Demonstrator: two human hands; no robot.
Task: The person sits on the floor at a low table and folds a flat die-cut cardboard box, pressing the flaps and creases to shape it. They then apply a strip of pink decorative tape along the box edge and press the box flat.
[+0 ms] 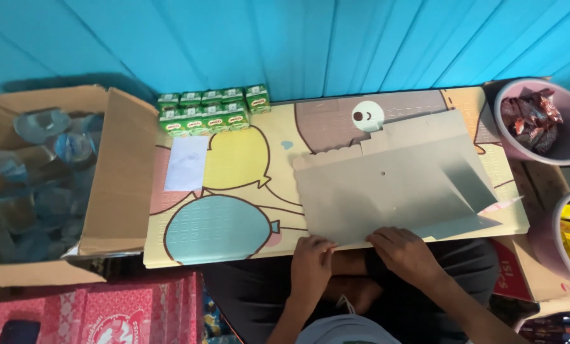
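Head view: one grey card sheet (393, 191) lies flat on the balloon-print desk (221, 223). Left hand (310, 258) and right hand (403, 251) press its near edge, fingers flat and spread — clamped on nothing. The sheet looks light, fairly stiff, creasable; best taken by its edges. Left of the sheet — one white paper (186, 162), and about eight green drink cartons (211, 111).

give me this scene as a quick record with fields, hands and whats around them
left hand: on near edge of grey card sheet
right hand: on same edge, beside the left
sheet: flat on balloon-print mat, right flap folded
mat far edge: green drink cartons
mat left part: white paper
left: open box of water bottles
right: two tubs of wrapped snacks
back: blue wall
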